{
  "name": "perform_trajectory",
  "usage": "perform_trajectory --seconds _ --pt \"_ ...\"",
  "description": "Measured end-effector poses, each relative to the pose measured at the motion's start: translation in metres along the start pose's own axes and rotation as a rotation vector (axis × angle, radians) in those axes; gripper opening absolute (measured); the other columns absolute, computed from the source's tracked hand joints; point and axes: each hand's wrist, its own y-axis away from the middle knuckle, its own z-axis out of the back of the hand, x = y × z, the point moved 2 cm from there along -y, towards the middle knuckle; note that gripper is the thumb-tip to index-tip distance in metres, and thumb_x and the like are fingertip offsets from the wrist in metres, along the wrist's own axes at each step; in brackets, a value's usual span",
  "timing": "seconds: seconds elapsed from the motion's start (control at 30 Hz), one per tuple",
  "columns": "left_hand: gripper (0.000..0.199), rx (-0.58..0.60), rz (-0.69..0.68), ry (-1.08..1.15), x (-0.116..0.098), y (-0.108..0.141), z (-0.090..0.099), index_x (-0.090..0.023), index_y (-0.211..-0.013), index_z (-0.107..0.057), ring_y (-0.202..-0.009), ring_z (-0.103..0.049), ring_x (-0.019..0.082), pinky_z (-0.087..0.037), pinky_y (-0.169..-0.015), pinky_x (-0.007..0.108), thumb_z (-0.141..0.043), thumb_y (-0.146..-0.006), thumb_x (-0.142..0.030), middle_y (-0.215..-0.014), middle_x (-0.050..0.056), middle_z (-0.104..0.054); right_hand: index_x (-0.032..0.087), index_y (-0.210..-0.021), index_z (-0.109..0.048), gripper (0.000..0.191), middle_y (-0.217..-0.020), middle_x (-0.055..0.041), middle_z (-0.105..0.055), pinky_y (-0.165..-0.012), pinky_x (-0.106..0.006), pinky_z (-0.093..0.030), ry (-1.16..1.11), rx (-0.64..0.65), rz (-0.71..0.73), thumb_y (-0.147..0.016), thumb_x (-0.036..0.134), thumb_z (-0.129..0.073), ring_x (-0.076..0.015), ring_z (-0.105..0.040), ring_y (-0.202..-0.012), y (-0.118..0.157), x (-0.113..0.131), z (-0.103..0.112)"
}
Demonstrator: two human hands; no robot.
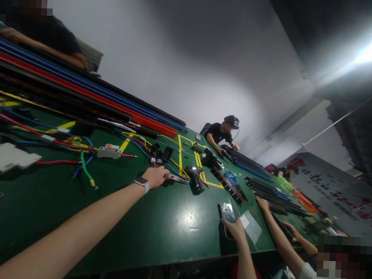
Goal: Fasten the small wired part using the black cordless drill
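Note:
My left hand (pixel 156 178), with a watch on its wrist, reaches over the green table (pixel 157 228). Its fingers are closed on the end of a slim white device (pixel 175 178) with red wire at its far end. A black power drill (pixel 195 180) lies just beyond that device. Further right, my right hand (pixel 236 230) grips a phone-like object (pixel 228 215) with a shiny face, low over the table. A clear plastic bag (pixel 251 228) lies beside this hand.
At left are wires and a white breaker (pixel 109 151). Long red and blue rails (pixel 113 105) line the far side. A nearby person's hand (pixel 262 203) rests at right. Another person (pixel 220 135) works across the table, and a third sits at upper left.

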Motion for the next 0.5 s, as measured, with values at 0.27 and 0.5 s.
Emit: perform_trajectory --seconds 0.27,0.5 --pt "0.044 0.016 0.018 -0.001 -0.001 -0.001 0.000 -0.037 -0.117 -0.064 -0.090 -0.064 0.023 -0.045 -0.080 0.035 -0.041 -0.086 -0.058 -0.112 0.008 -0.063 0.022 -0.083 -0.061 0.027 -0.072 -0.0014 -0.070 -0.059 -0.027 -0.057 -0.708 0.084 -0.098 -0.071 0.045 -0.067 -0.0189 -0.070 -0.066 0.001 -0.007 0.008" --pt "0.043 0.022 0.028 -0.003 -0.005 0.001 0.006 -0.036 -0.118 -0.063 -0.091 -0.065 0.023 -0.046 -0.080 0.036 -0.042 -0.087 -0.056 -0.113 0.009 -0.063 0.021 -0.114 -0.063 0.043 -0.119 -0.0123 -0.067 -0.090 -0.047 -0.054 -1.199 0.318 -0.055 -0.088 0.049 -0.045 -0.0266 -0.063 -0.111 0.013 0.001 -0.007"
